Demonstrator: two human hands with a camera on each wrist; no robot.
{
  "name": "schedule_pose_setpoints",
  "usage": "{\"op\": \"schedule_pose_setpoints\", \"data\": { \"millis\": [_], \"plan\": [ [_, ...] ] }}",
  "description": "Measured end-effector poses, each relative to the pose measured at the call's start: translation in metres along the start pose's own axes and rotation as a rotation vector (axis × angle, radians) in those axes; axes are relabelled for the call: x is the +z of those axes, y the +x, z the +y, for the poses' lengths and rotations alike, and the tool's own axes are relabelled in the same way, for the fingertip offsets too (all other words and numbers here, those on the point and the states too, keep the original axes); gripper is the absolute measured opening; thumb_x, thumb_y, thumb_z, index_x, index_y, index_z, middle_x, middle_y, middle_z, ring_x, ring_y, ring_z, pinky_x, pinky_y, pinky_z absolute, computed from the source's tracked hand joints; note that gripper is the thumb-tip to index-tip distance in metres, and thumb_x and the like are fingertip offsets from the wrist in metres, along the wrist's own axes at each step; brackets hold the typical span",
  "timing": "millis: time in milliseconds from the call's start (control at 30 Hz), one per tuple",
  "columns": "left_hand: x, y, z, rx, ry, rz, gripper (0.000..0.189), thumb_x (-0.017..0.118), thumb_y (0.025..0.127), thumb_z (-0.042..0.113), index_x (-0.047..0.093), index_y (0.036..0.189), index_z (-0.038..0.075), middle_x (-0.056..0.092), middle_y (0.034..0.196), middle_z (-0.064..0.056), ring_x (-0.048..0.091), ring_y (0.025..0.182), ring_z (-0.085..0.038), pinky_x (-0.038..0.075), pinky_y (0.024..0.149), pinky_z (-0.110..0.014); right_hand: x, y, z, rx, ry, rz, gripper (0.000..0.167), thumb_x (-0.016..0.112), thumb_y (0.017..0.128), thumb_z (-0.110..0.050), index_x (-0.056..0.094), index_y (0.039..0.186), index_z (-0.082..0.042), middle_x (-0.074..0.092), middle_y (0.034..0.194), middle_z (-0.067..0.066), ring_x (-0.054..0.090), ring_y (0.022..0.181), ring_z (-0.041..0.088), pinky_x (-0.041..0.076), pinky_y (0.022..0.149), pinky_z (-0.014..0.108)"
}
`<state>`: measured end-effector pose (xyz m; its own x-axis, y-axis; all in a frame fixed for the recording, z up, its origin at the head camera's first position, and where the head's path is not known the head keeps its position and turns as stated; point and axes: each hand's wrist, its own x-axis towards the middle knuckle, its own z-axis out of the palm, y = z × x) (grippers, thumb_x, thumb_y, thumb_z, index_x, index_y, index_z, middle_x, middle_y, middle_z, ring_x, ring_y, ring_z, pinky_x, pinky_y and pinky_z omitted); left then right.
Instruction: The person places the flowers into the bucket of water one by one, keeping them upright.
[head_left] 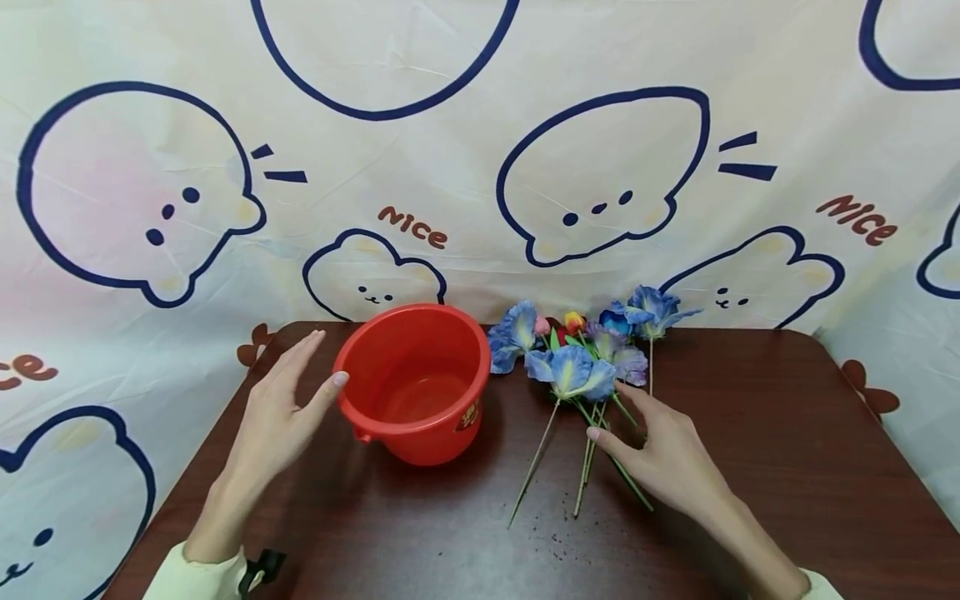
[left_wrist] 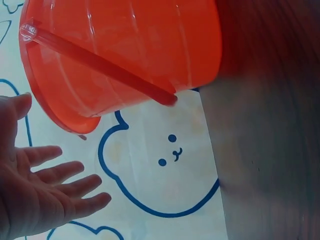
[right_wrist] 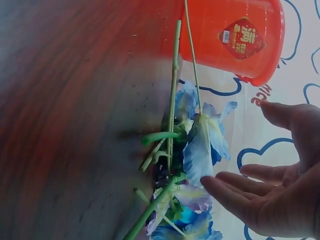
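A red plastic bucket (head_left: pixel 420 446) stands upright on the table, its handle (left_wrist: pixel 100 62) hanging down the side in the left wrist view. My left hand (head_left: pixel 281 412) is held just left of the bucket with fingers spread, holding nothing. To the bucket's right lies a loose pile of artificial flowers, with blue blooms (head_left: pixel 572 371), a purple one (head_left: pixel 618 350) and small pink, yellow and red ones. Their green stems (head_left: pixel 585 467) point toward me. Over the stems at the right side, my right hand (head_left: pixel 671 458) hovers with fingers extended and nothing in its grasp.
The dark brown wooden table (head_left: pixel 787 467) meets a cloth backdrop (head_left: pixel 465 167) printed with cartoon bears. Small dark crumbs (head_left: pixel 555 537) are scattered on the tabletop near the stem ends. A gold and red label (right_wrist: pixel 242 39) is stuck on the bucket's side.
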<state>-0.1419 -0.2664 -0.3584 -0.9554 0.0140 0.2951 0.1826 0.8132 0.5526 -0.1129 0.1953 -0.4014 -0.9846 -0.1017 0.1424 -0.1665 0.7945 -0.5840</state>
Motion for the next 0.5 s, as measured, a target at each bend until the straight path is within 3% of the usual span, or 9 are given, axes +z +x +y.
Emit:
{"op": "schedule_pose_setpoints", "data": {
  "millis": [167,500],
  "plan": [
    [0.006,0.003,0.001,0.000,-0.042,0.027,0.072,0.066,0.105,0.045,0.041,0.166,0.017,0.047,0.166,-0.019,0.048,0.149,-0.048,0.053,0.101,-0.075,0.006,0.008,-0.003,0.032,0.120,-0.032,0.074,0.077,0.097,-0.053,0.058,0.151,-0.005,0.070,0.141,0.023,0.077,0.114,0.037,0.066,0.091,0.052],
    [0.014,0.009,0.006,-0.011,-0.131,0.033,0.066,0.068,0.105,0.039,0.047,0.163,0.017,0.057,0.157,-0.020,0.062,0.135,-0.044,0.059,0.100,-0.062,0.028,0.022,-0.004,0.167,0.386,-0.133,0.059,0.078,0.100,-0.036,0.063,0.145,-0.002,0.075,0.133,0.020,0.078,0.116,0.031,0.067,0.087,0.039]
  ]
}}
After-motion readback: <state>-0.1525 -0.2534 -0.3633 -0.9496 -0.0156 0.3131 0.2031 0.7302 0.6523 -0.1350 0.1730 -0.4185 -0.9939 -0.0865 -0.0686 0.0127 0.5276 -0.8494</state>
